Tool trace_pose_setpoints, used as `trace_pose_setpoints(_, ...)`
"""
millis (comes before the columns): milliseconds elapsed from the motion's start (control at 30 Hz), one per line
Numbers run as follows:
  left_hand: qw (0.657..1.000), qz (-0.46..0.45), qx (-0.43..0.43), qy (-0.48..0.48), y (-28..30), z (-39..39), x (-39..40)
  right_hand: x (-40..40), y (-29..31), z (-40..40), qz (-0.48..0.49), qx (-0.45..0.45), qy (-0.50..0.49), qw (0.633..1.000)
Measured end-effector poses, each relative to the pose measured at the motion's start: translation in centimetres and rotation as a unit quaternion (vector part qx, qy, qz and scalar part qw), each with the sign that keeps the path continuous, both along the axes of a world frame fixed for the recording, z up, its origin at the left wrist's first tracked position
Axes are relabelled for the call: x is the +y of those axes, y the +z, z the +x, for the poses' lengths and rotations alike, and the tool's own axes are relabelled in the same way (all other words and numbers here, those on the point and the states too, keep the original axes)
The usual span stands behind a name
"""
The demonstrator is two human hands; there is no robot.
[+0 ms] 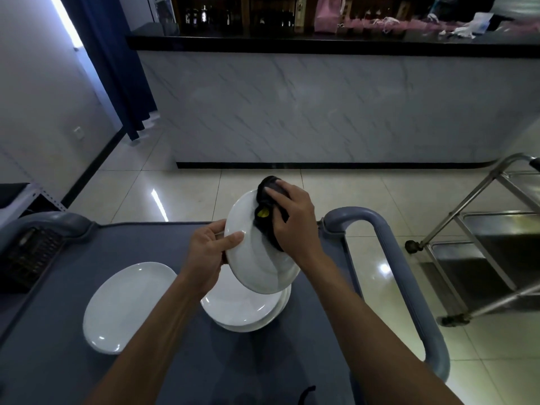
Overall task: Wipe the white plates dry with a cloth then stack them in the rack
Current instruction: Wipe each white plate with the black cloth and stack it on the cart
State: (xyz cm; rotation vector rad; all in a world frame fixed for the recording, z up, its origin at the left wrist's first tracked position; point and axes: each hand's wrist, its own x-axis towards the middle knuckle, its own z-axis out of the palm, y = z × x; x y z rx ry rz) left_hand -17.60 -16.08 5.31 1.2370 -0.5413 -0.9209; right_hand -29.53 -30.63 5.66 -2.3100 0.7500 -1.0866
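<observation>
A tilted white plate (257, 252) is gripped at its left rim by the left hand (209, 249), thumb on top, fingers curled behind. A dark cloth (267, 211) is pressed onto its upper face by the right hand (292, 220), fingers bent over it. Held just above a plate stack (242, 311) on the grey tabletop (181, 361); single plate (125, 305) lies to the left w/ bare surface nearby.

A single head-worn wide-angle view looks forward and down, close over the grey cart top (163, 361).

White plate (257, 258) in hand, black cloth (267, 217) with yellow mark, white oval plate (122, 305), white plate stack (242, 314), dark grey cart top (163, 247), grey-blue handle (388, 258), pale marble-veined counter front (321, 112), black countertop (292, 43), cream floor tiles (365, 194), navy curtain (117, 68)
</observation>
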Motion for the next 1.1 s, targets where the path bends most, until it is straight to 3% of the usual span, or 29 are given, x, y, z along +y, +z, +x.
trace_pose_setpoints(200, 1.0, 0.004, 0.013, -0.001, 0.1, 0.1, 0.7, 1.6, 0.0, -0.4, -0.014, 0.052, 0.078, 0.995)
trace_pose_setpoints(367, 1.0, -0.002, 0.025, -0.018, 0.3, 0.0, 1.0, 1.2, -0.6, -0.8, -0.097, 0.05, 0.065, 0.992)
trace_pose_setpoints(500, 1.0, -0.006, 0.021, -0.012, 0.1, -0.3, 1.0, 0.7, -0.7, -0.4, -0.102, 0.036, 0.04, 0.993)
trace_pose_setpoints(633, 0.999, -0.02, 0.025, 0.015, 0.0, -0.3, 0.9, -0.3, 0.1, 0.1, -0.044, 0.018, 0.018, 0.999)
trace_pose_setpoints(900, 0.994, -0.038, 0.051, 0.085, -0.5, 0.0, 1.7, -1.4, -0.5, -0.7, 0.169, 0.003, -0.021, 0.985)
trace_pose_setpoints(1100, 0.981, -0.041, 0.115, 0.15, -0.1, -0.1, 2.0, 0.0, -1.1, -1.6, 0.21, -0.016, -0.017, 0.977)
